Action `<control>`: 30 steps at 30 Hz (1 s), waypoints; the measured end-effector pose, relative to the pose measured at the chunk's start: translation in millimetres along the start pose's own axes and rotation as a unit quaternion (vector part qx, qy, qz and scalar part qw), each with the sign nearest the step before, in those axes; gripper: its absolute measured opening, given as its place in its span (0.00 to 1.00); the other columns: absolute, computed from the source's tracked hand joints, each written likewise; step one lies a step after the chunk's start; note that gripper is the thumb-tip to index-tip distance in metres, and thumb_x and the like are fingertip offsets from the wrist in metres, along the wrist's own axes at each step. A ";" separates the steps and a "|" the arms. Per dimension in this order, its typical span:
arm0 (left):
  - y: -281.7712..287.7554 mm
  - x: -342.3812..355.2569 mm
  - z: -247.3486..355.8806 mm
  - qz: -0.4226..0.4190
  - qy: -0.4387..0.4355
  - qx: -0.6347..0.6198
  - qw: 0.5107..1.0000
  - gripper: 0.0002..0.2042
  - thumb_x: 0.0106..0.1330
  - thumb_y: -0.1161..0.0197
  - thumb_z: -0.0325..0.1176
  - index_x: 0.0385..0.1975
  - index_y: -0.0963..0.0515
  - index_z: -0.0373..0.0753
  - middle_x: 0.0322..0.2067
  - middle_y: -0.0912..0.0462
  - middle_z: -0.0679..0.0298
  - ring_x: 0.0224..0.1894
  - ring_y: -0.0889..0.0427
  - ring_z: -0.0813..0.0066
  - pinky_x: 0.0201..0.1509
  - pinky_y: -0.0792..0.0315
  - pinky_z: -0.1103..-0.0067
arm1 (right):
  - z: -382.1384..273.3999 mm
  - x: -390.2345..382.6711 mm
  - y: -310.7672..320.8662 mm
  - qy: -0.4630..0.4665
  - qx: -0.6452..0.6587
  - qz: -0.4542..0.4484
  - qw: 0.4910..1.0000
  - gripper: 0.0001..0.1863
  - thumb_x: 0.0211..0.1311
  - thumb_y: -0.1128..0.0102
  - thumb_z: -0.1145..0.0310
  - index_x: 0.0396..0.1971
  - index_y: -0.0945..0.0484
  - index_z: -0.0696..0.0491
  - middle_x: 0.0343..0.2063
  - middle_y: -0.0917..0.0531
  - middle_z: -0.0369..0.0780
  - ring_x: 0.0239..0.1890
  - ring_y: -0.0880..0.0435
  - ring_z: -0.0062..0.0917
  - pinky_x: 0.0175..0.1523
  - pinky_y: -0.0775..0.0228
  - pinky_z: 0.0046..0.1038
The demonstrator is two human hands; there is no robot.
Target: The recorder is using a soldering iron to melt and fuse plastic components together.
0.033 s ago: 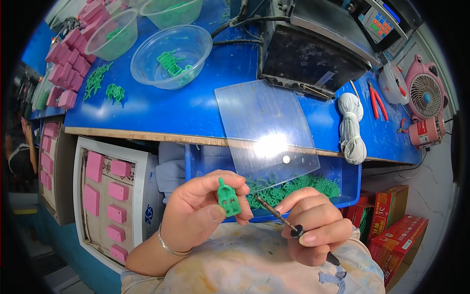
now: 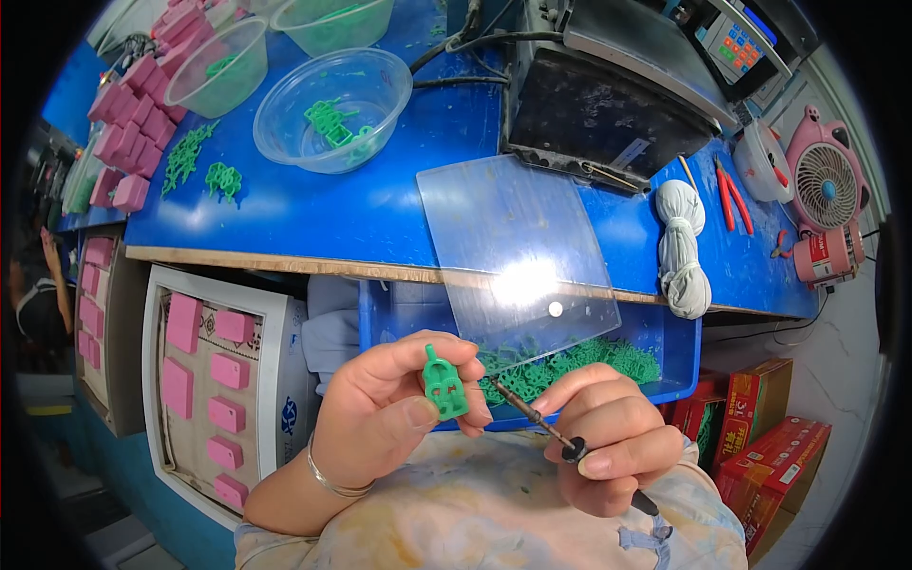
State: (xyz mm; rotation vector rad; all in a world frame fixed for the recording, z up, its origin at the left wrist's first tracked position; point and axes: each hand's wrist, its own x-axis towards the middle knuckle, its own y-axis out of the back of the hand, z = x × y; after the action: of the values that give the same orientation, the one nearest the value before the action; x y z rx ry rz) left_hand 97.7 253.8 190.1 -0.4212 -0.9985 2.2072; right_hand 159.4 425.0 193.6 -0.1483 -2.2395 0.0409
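Silver bangle [image 2: 330,484] behind left hand [image 2: 397,404]; cream garment [image 2: 456,518] blotched blue, yellow; grey-blue tie [image 2: 648,541].

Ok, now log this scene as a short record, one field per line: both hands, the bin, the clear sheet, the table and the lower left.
Left hand: pinching a green plastic part
Right hand: holding a thin tool, its tip near the part but apart from it
Blue bin: many green pieces inside
Clear sheet: overhanging the table edge, above the bin
Blue table: clear bowl, pale cloth bundle, red-handled pliers, pink fan
Lower left: pink blocks
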 end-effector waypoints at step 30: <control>-1.1 1.6 0.6 0.022 0.020 -0.008 1.000 0.22 0.56 0.40 0.31 0.49 0.34 0.26 0.41 0.28 0.53 0.36 0.23 0.60 0.34 0.25 0.75 | 5.1 1.7 -0.6 0.027 -0.040 -0.031 0.998 0.07 0.55 0.52 0.72 0.31 0.31 0.59 0.18 0.29 0.38 0.13 0.32 0.21 0.32 0.25 0.33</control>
State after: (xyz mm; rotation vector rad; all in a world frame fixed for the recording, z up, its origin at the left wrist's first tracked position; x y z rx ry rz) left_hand 96.7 255.1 191.3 -0.4963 -0.9939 2.2225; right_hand 154.3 424.8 191.8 -0.1212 -2.1913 -0.0859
